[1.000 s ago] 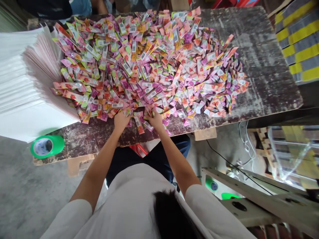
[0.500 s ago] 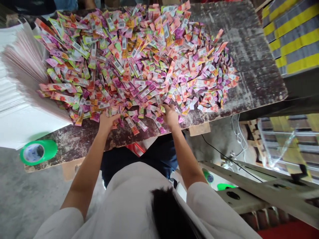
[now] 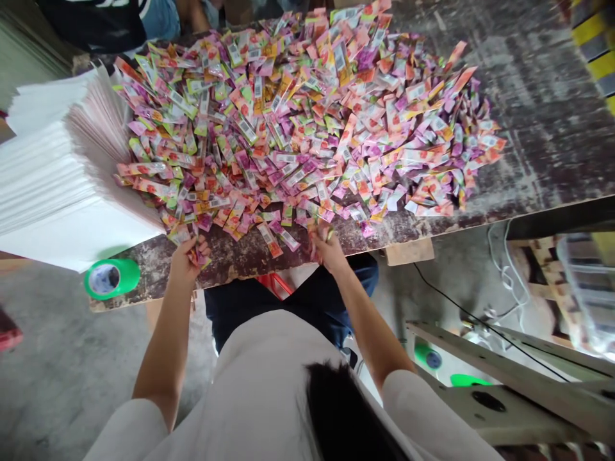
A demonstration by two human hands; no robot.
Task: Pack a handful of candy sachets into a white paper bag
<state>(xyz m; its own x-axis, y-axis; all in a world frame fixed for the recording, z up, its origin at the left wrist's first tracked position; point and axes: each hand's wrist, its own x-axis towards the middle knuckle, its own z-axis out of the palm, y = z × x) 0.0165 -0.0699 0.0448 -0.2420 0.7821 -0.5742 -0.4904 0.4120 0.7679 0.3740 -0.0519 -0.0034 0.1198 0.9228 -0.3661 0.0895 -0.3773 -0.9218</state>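
A wide heap of small, colourful wrapped packets (image 3: pixel 307 128) in pink, orange, purple and green covers the worn dark table (image 3: pixel 548 128). At the heap's near left edge, my left hand (image 3: pixel 189 256) is closed around some of these packets, whose ends poke out between the fingers. My right hand (image 3: pixel 328 246) is curled at the table's front edge, gripping packets that partly show at the fingertips. Between my hands lie a few loose packets (image 3: pixel 270 240) on the bare wood. How many each hand holds is hidden.
Left of the heap rises a thick stack of white sheets or bags (image 3: pixel 57 186). A roll of green tape (image 3: pixel 113 279) sits at the near left corner. Another person's shorts (image 3: pixel 161 25) show across the table. A metal frame (image 3: pixel 485 358) stands lower right, by a black cable (image 3: pixel 461 307).
Both hands have drawn back from the heap's near edge toward me, their fingers now closed on packets. The view has shifted, so the table appears further right.
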